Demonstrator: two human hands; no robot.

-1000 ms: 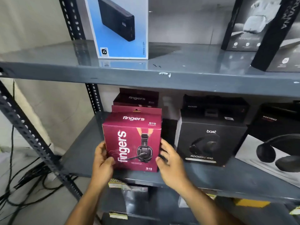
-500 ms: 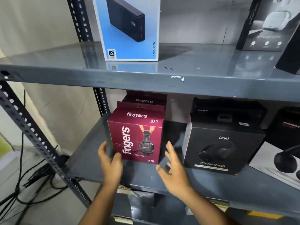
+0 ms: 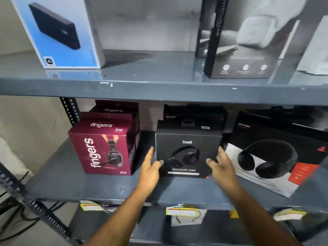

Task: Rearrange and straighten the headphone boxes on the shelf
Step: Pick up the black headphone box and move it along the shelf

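Observation:
A maroon Fingers S10 headphone box (image 3: 101,150) stands upright at the left of the middle shelf (image 3: 74,185), with more maroon boxes (image 3: 115,109) behind it. To its right stands a black boat Rockerz 430 box (image 3: 188,137). My left hand (image 3: 150,167) is at that box's lower left edge and my right hand (image 3: 221,166) at its lower right edge. Both have fingers spread and thumbs touching the box front. A larger black-and-white headphone box (image 3: 276,157) lies tilted at the far right.
More black boxes (image 3: 195,114) stand behind the boat box. The upper shelf (image 3: 159,89) holds a blue power bank box (image 3: 58,32) and grey earbud boxes (image 3: 248,43). Cables (image 3: 16,210) lie on the floor at the left. Packets with yellow labels (image 3: 182,212) hang below.
Both hands have let go of the maroon Fingers box, which now stands on the shelf, and have moved right to the black boat box.

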